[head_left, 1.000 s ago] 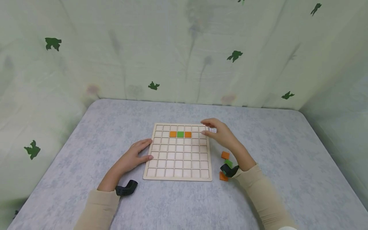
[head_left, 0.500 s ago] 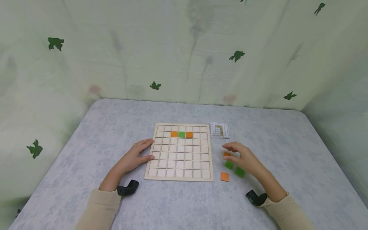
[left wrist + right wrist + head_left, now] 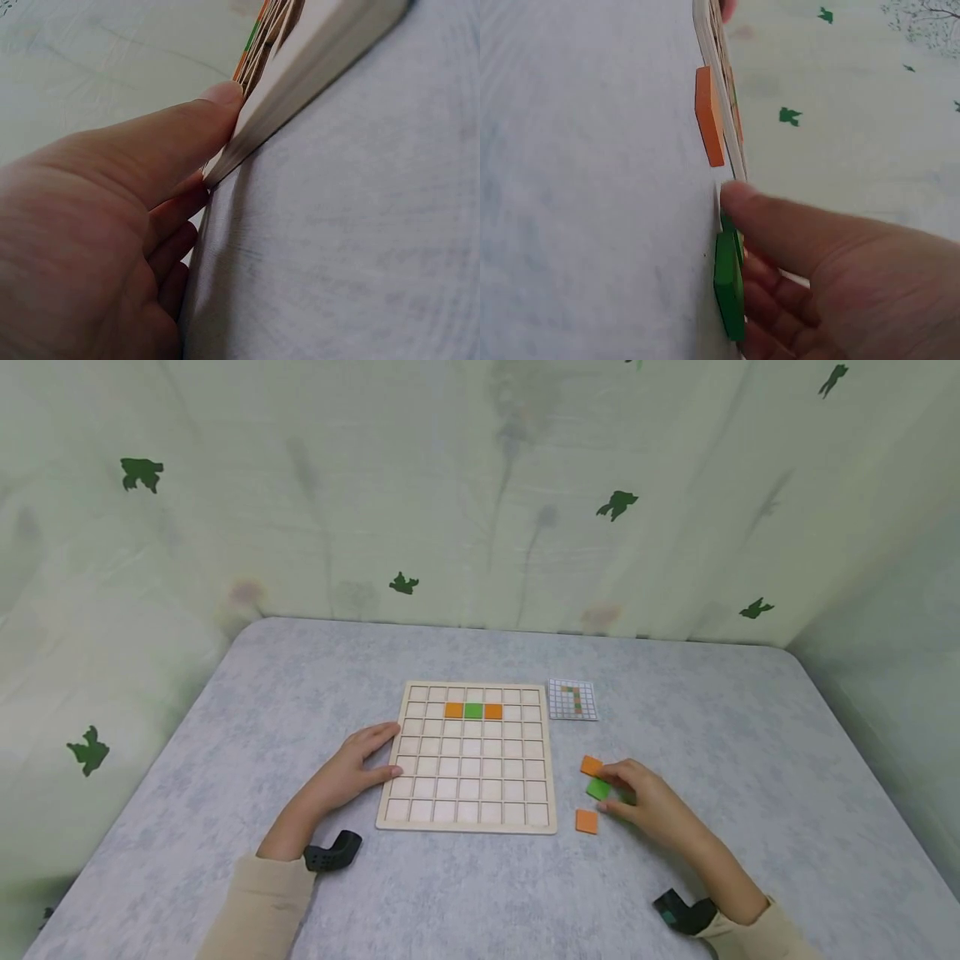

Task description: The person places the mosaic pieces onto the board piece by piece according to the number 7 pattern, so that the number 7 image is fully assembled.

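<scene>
A light wooden grid board (image 3: 551, 777) lies flat on the table. In one upper row sit an orange tile (image 3: 453, 711), a green tile (image 3: 473, 711) and a second orange tile (image 3: 492, 712). My left hand (image 3: 347, 777) rests at the board's left edge, its thumb (image 3: 202, 112) and fingers touching the rim. Right of the board, my right hand (image 3: 648, 797) reaches low over loose tiles. Its thumb and index fingertips lie on either side of a loose green tile (image 3: 597, 788), spread slightly wider than it. Another green tile (image 3: 729, 289) is partly hidden under this hand.
Loose orange tiles lie above (image 3: 591, 766) and below (image 3: 587, 822) the green one. A small pattern card (image 3: 573, 700) showing coloured squares on a grid lies by the board's upper right corner. A pale curtain (image 3: 480, 527) stands behind the table.
My right hand has moved from the board's upper right corner down to the loose tiles, uncovering the pattern card. Its fingertips have come down around a green tile. My left hand stays in place.
</scene>
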A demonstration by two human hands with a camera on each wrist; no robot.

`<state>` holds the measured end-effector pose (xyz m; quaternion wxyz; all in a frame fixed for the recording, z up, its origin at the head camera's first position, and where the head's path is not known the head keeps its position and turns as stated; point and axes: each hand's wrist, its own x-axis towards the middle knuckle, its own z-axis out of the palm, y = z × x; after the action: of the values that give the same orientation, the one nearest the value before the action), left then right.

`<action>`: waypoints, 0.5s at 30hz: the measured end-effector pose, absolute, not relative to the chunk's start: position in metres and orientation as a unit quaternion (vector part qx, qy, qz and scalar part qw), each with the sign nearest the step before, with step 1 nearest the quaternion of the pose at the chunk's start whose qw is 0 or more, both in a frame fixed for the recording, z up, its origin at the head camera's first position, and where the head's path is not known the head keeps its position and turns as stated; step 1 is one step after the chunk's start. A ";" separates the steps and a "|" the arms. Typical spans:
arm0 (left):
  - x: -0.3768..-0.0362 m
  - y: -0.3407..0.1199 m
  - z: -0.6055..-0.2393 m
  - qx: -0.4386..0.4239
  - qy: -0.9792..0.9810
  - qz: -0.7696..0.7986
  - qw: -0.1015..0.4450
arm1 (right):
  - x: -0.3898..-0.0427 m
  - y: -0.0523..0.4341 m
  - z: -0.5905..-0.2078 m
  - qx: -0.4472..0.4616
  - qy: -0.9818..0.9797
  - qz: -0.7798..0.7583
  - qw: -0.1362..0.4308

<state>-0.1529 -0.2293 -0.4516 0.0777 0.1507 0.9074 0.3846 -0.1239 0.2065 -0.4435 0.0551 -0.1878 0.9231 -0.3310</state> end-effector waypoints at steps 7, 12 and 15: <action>-0.152 -0.229 -0.449 0.151 0.906 0.389 0.077 | -0.122 0.202 -0.442 -0.170 0.932 -0.316 0.049; -0.152 -0.229 -0.449 0.149 0.907 0.386 0.077 | -0.120 0.197 -0.436 -0.173 0.926 -0.331 0.057; -0.152 -0.229 -0.448 0.149 0.907 0.386 0.078 | -0.120 0.189 -0.430 -0.191 0.919 -0.342 0.045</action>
<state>-0.1521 -0.2289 -0.4485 0.0776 0.1485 0.9070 0.3863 -0.1198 0.1892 -0.4297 0.0454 -0.1915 0.9189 -0.3419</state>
